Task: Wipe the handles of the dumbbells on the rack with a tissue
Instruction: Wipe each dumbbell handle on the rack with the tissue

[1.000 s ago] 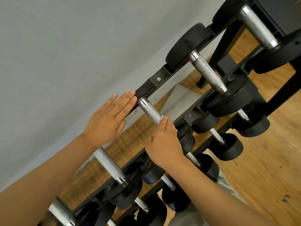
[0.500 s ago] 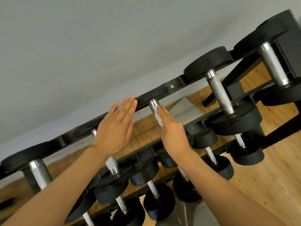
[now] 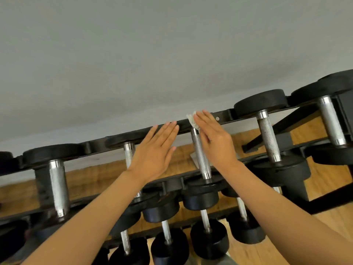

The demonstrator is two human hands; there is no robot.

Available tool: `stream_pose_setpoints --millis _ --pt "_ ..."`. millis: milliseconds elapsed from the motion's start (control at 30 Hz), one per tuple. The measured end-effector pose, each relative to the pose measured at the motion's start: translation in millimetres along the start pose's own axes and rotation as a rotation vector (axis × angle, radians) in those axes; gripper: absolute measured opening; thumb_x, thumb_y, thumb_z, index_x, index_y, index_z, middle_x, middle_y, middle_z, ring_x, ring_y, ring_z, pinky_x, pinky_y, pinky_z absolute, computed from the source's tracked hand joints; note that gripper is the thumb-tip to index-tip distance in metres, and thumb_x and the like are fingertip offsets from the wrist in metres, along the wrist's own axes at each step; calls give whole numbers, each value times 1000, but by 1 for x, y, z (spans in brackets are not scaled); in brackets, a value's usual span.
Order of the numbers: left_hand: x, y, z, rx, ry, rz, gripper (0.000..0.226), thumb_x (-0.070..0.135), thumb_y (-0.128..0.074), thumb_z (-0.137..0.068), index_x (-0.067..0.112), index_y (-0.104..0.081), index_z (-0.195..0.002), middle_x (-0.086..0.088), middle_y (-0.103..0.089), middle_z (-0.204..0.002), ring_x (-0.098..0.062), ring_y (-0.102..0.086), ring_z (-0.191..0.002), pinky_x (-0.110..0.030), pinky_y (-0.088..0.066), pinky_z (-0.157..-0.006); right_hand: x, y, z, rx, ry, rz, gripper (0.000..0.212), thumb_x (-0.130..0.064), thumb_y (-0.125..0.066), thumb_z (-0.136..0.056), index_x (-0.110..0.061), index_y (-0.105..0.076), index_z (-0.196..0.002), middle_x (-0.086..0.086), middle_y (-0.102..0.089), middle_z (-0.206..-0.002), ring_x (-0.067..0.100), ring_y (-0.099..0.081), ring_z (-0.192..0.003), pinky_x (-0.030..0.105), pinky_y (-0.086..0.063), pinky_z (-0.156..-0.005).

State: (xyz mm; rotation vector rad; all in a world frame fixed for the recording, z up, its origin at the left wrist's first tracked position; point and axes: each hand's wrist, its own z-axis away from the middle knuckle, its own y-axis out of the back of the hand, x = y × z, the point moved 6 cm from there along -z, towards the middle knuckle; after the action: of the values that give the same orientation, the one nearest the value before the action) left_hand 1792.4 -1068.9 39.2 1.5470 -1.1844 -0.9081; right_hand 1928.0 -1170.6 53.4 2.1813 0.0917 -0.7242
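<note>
A black rack [image 3: 223, 118] carries rows of black dumbbells with knurled silver handles. My right hand [image 3: 215, 138] lies flat, fingers straight, pressing a crumpled white tissue [image 3: 192, 120] against the far end of one top-row handle [image 3: 200, 155]. My left hand [image 3: 156, 152] is flat too, fingers extended, resting on the black dumbbell head just left of that handle and partly covering the neighbouring handle [image 3: 129, 154]. Further top-row handles show at the left [image 3: 57, 186] and right [image 3: 268, 138].
A grey wall fills the upper view behind the rack. Lower tiers hold smaller dumbbells [image 3: 209, 238] close below my forearms. Wooden floor [image 3: 328, 180] shows through and to the right of the rack frame.
The view has swung up and left, levelling the rack. My right hand slid from the near part of the handle to its far end, exposing the tissue. My left hand stayed flat beside it.
</note>
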Motion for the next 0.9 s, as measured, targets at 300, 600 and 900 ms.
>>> stream_pose_setpoints --millis 300,600,900 --pt "15 -15 -4 38 58 126 54 31 -32 -104 2 -31 -150 -14 -29 -157 -16 -35 -141 -34 -13 -121 -3 -4 -25 -171 388 160 34 -11 -55 -92 -1 -64 -123 14 -61 -131 26 -53 -127 11 -16 -115" --pt "19 -9 0 122 133 182 58 36 -39 -101 2 -36 -149 -10 -28 -155 -6 1 -140 -47 -28 -103 36 17 -17 -237 409 19 40 -9 -50 -97 -5 -50 -136 9 -47 -144 21 -45 -135 39 -44 -106" --pt "21 -19 0 74 175 283 60 37 -37 -103 2 -30 -151 -10 -23 -158 -5 -5 -144 -49 -23 -115 18 3 -26 -316 594 55 42 2 -57 -90 -3 -57 -132 11 -54 -140 24 -47 -134 38 -38 -111"
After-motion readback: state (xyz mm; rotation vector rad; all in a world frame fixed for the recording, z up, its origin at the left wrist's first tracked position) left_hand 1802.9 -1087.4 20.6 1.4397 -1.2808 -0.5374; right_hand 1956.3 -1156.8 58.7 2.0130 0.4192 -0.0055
